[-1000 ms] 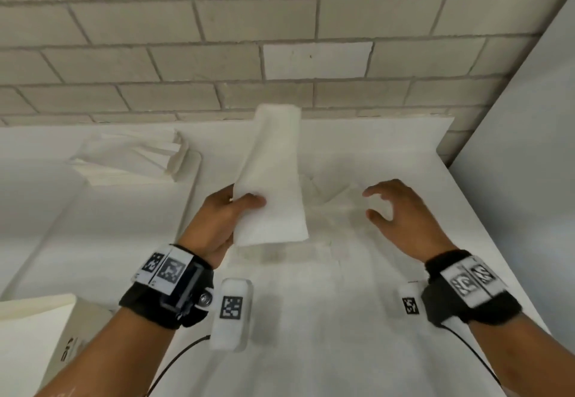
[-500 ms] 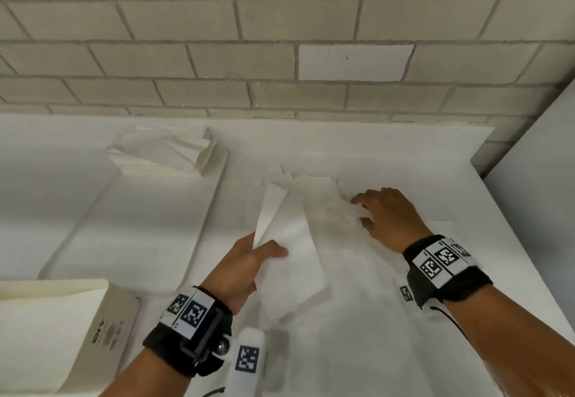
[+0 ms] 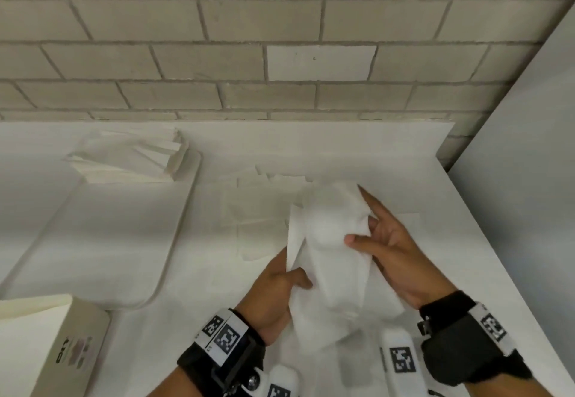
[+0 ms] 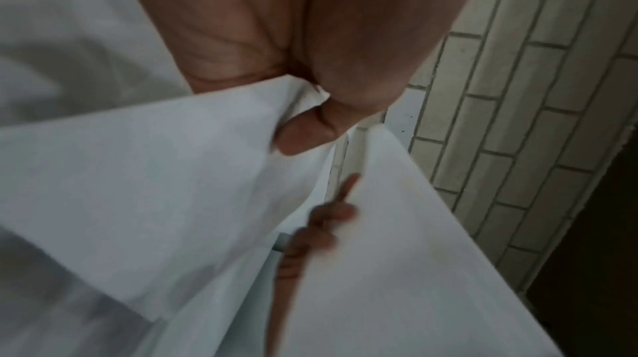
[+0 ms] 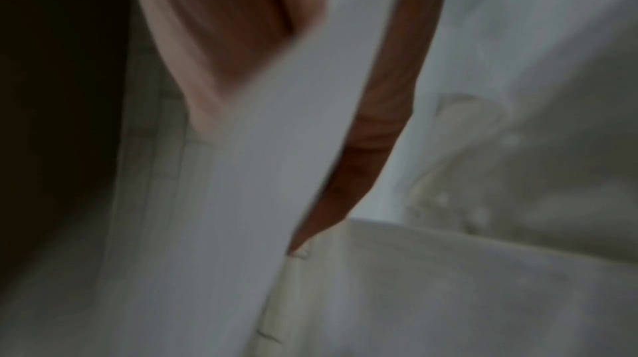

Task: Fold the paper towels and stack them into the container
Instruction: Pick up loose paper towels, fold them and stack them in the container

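From my remote seat, nearest me are two wrist bands with black-and-white square tags, one per wrist. At bottom left there's one cardboard box (image 3: 59, 347) with some printing on its side, too small for me to read. Both hands are up over the tabletop (image 3: 466, 256) on one paper towel (image 3: 336, 259): left hand (image 3: 273, 297) pinches its left edge under the thumb, right hand (image 3: 395, 253) has the thumb pressed on the towel's right side with the fingers behind it, forefinger sticking out straight. The right wrist view is pretty blurry, so no finer detail there. Beyond the hands, a loose spread of flat towels (image 3: 267, 197) lies on the tabletop; can't count them, they blend together. Further left is one white tray-like container (image 3: 174, 241), with one pile of folded towels (image 3: 130, 160) at its far end. Brick wall behind it all.
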A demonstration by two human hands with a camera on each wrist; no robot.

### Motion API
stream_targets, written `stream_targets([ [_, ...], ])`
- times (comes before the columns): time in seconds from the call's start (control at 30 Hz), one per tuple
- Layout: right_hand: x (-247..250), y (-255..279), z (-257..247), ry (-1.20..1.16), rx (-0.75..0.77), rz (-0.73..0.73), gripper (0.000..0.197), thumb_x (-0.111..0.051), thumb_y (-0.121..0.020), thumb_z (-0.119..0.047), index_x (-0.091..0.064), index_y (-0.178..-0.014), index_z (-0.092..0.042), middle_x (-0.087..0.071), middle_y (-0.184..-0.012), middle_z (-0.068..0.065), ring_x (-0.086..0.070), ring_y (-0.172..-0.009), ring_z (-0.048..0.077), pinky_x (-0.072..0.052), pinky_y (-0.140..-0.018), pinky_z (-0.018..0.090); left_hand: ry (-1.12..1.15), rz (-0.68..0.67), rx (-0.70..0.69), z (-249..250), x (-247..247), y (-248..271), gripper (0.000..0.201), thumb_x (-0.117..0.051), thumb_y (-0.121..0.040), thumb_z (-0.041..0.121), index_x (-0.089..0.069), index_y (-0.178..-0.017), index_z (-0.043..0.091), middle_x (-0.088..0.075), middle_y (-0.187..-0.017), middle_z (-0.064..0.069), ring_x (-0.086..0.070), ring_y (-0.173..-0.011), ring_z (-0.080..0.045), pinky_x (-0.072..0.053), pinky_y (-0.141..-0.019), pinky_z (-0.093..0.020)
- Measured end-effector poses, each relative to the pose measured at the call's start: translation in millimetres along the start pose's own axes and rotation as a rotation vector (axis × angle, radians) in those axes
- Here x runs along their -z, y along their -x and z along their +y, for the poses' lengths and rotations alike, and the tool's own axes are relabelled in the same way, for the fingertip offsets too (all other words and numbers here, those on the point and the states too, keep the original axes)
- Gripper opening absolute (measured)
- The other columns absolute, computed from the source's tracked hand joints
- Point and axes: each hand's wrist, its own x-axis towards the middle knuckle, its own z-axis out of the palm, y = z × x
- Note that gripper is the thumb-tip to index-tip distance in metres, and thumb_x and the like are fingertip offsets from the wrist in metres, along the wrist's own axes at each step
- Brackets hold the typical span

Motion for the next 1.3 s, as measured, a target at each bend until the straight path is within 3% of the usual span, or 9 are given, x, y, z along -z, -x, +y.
stream_targets([
  [0.2, -19, 9, 19, 0.242, 0.026, 0.175, 0.067, -0.081, -0.078, -0.020, -0.048, -0.132, -0.041, -0.070, -0.114, -0.002, -0.073, -0.093, 0.015, -0.062, -0.078, 0.039, 0.276, 0.087, 0.008, 9, -5, 3, 0.048, -0.046, -0.100, 0.043, -0.064, -0.133, 0.013, -0.068, -0.129, -0.017, -0.064, -0.122, -0.035, -0.044, -0.111, -0.053],
  [0.47, -14, -2, 25, 0.426, 0.109, 0.207, 0.071, -0.087, -0.068, -0.040, -0.051, -0.128, -0.047, -0.066, -0.096, -0.007, -0.065, -0.071, 0.015, -0.057, -0.068, 0.025, 0.028, 0.277, -0.020, 2, 1, -1, 0.028, -0.063, -0.097, 0.021, -0.070, -0.116, 0.003, -0.077, -0.107, -0.016, -0.074, -0.100, -0.032, -0.058, -0.090, -0.045],
  [0.57, 21, -13, 37, 0.744, 0.078, 0.277, 0.039, -0.071, -0.080, -0.050, -0.063, -0.115, -0.034, -0.062, -0.108, -0.009, -0.061, -0.091, 0.007, -0.048, -0.076, 0.020, 0.044, 0.433, -0.055, 12, 24, -4, 0.031, -0.063, -0.096, 0.023, -0.069, -0.118, 0.002, -0.077, -0.106, -0.014, -0.073, -0.101, -0.032, -0.054, -0.098, -0.047],
  [0.67, 49, -16, 55, 1.350, -0.069, 0.061, 0.048, -0.060, -0.094, -0.040, -0.049, -0.140, -0.032, -0.045, -0.141, -0.006, -0.043, -0.124, 0.016, -0.043, -0.098, 0.030, -0.021, 0.558, -0.136, 31, 48, -4, 0.033, -0.067, -0.093, 0.030, -0.070, -0.118, 0.007, -0.077, -0.108, -0.011, -0.071, -0.106, -0.032, -0.048, -0.105, -0.052],
  [0.73, 56, -16, 61, 1.503, -0.076, -0.008, 0.050, -0.059, -0.095, -0.037, -0.046, -0.143, -0.035, -0.044, -0.143, -0.009, -0.044, -0.124, 0.016, -0.040, -0.097, 0.031, -0.099, 0.559, -0.192, 45, 57, 1, 0.027, -0.065, -0.095, 0.030, -0.072, -0.113, 0.013, -0.078, -0.105, -0.007, -0.071, -0.105, -0.030, -0.050, -0.103, -0.049],
  [0.93, 45, -21, 53, 1.522, 0.069, 0.077, 0.017, -0.069, -0.088, -0.017, -0.072, -0.103, -0.025, -0.069, -0.099, -0.005, -0.063, -0.088, 0.019, -0.035, -0.076, 0.031, -0.726, 0.414, -0.489, 66, 62, 19, 0.019, -0.057, -0.100, 0.015, -0.064, -0.104, 0.032, -0.074, -0.092, 0.015, -0.070, -0.083, -0.003, -0.052, -0.069, -0.016],
  [1.03, 43, -16, 42, 1.336, 0.018, 0.100, 0.017, -0.075, -0.085, -0.015, -0.070, -0.098, -0.025, -0.066, -0.090, -0.009, -0.062, -0.082, 0.012, -0.048, -0.075, 0.029, -1.008, 0.335, -0.622, 64, 63, 26, 0.009, -0.063, -0.095, 0.021, -0.064, -0.097, 0.030, -0.068, -0.078, 0.008, -0.061, -0.063, -0.013, -0.050, -0.060, -0.025],
  [1.17, 41, -8, 16, 1.037, -0.151, 0.029, 0.030, -0.088, -0.071, -0.019, -0.064, -0.087, -0.030, -0.063, -0.079, -0.002, -0.059, -0.069, 0.010, -0.051, -0.062, 0.019, -1.293, 0.214, -0.712, 67, 59, 32, 0.024, -0.059, -0.077, 0.040, -0.070, -0.093, 0.027, -0.068, -0.098, 0.018, -0.063, -0.096, -0.006, -0.052, -0.079, -0.027],
  [1.3, 38, 1, -5, 1.010, -0.193, 0.003, 0.037, -0.095, -0.054, -0.040, -0.067, -0.078, -0.029, -0.065, -0.082, 0.001, -0.062, -0.079, 0.010, -0.052, -0.071, 0.025, -1.458, 0.084, -0.728, 68, 46, 32, 0.029, -0.057, -0.072, 0.047, -0.071, -0.090, 0.030, -0.064, -0.121, 0.014, -0.055, -0.117, -0.012, -0.055, -0.086, -0.034],
])
